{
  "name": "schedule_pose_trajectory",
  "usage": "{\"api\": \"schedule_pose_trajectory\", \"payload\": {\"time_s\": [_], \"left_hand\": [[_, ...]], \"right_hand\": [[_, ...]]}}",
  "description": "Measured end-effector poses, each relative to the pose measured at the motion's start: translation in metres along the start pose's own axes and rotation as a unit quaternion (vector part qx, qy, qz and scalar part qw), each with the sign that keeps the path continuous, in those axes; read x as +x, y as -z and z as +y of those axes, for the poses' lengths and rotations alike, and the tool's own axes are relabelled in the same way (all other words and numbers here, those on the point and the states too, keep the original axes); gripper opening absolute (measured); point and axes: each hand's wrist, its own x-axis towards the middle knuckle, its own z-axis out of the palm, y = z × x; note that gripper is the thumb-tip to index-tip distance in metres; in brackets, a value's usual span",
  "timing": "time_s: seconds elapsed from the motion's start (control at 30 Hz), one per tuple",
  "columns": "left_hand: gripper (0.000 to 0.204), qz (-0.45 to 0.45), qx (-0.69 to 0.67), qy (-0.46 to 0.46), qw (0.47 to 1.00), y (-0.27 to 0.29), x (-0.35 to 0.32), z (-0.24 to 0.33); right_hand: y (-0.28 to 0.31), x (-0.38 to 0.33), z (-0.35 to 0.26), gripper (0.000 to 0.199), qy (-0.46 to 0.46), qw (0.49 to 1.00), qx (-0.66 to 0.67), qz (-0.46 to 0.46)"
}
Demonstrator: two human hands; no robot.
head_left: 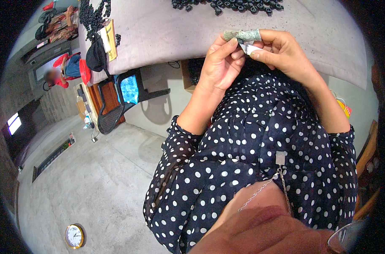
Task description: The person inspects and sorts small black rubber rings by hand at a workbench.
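Note:
My hands meet over the near edge of the cloth-covered table, in front of my body. My left hand is closed in a pinch on a small dark piece, mostly hidden by the fingertips. In my right hand, thumb and fingers grip a small white flat piece that reaches toward the left fingertips. Its exact kind does not show. Greenish patterned wraps cover the index fingers of both hands.
Many small black round parts lie at the table's far side. More black parts are heaped at the left, by a yellow tray and a black bag-like item. A black chair stands left; a person in red sits beyond.

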Motion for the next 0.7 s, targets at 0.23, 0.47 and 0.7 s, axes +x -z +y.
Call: {"api": "schedule_pose_trajectory", "payload": {"time_s": [0.23,0.47,0.7], "left_hand": [[0.011,0.015,-0.004,-0.002,1.000,-0.0021,-0.0002,-0.0022],[0.011,0.005,-0.015,-0.004,1.000,0.0031,-0.0007,-0.0033],[0.012,-0.007,-0.018,0.002,1.000,0.0043,-0.0018,-0.0038]], "right_hand": [[0.0013,0.0006,0.0018,0.019,0.001,1.000,-0.020,0.015],[0.0019,0.0005,0.0002,0.019,-0.011,1.000,-0.009,0.013],[0.0037,0.0013,0.0023,0.020,-0.013,1.000,0.003,0.005]]}}
